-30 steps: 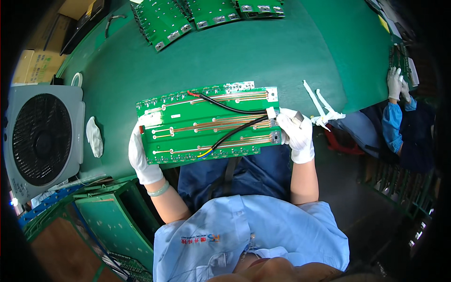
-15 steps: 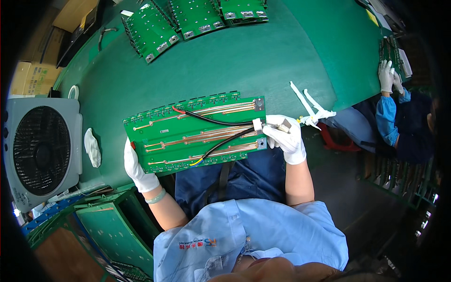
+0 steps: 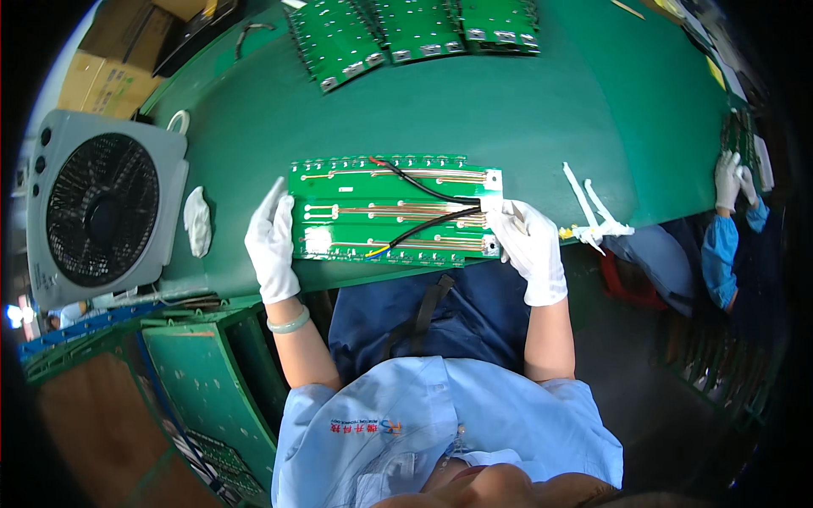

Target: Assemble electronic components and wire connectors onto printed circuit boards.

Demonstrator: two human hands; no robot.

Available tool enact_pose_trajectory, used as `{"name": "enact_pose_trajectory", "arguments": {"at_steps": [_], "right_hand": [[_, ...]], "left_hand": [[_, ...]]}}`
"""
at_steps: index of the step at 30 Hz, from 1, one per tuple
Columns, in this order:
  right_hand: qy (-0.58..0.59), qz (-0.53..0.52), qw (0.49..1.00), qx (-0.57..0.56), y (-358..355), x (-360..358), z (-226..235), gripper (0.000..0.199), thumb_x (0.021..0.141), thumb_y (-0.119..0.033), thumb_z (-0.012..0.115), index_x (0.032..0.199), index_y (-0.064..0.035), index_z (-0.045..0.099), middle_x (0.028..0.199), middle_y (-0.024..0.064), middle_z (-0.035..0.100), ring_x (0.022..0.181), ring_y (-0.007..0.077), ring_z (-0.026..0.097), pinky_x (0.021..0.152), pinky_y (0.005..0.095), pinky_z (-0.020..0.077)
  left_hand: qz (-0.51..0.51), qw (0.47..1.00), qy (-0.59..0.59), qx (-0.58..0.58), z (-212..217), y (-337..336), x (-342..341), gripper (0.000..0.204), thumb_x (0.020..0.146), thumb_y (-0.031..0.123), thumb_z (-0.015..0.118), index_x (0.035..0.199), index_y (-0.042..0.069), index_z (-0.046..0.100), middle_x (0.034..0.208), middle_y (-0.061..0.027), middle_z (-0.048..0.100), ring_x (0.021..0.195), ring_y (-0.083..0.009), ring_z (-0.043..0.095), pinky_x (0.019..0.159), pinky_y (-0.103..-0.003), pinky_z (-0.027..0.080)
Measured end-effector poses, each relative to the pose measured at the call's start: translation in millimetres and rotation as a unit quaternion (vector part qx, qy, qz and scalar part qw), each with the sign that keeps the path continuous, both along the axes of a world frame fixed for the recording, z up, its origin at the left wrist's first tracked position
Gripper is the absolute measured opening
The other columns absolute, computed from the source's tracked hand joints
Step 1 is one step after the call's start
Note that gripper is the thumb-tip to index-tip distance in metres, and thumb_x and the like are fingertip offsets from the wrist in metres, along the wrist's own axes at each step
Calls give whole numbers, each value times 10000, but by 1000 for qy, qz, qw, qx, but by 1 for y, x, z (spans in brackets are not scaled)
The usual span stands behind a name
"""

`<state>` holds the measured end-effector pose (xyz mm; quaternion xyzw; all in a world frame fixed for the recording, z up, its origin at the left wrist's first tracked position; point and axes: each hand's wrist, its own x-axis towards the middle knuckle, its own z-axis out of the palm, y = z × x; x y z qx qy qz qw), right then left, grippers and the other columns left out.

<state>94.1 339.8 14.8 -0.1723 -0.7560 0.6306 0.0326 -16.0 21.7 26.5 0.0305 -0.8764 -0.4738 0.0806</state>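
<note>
A long green circuit board point(image 3: 356, 229) with copper-coloured traces lies flat near the table's front edge. Two black cables point(image 3: 423, 184) run across it, one with a red end and one with yellow and blue ends, and meet at a white connector point(image 3: 489, 205) at the board's right end. My right hand point(image 3: 529, 245), white-gloved, has its fingertips closed at that connector, partly covering it. At the board's left edge my left hand point(image 3: 273, 241), also gloved, is open with fingers stretched upward and thumb side by the edge; whether it touches is unclear.
Several green circuit boards point(image 3: 339, 42) stand at the far side. A grey box fan point(image 3: 106, 212) and a crumpled white glove point(image 3: 197, 222) are on the left. White strips point(image 3: 597, 220) lie to the right. Further right, a co-worker's gloved hands point(image 3: 732, 179) handle another board.
The whole view has turned and shifted right. My left hand has loosened from the board's left edge and its fingers are straightened. My right hand stays at the connector.
</note>
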Motion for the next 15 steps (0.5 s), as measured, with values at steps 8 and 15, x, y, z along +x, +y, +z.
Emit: {"name": "enact_pose_trajectory", "arguments": {"at_steps": [8,15], "right_hand": [[-82,22,996,11,0,-8,14,221,888,-200,657,934,14,634,664,29,598,451,56,500,417,243,404],[-83,38,995,-26,0,-11,12,270,897,-250,640,907,20,621,607,14,551,448,51,480,413,227,380]], "left_hand": [[-316,925,168,-126,47,108,32,407,739,90,734,1133,50,641,1116,-114,660,1039,-268,622,932,-359,464],[-393,864,192,-250,33,147,21,232,710,167,719,914,81,647,873,-82,664,838,-280,620,753,-382,487]]}}
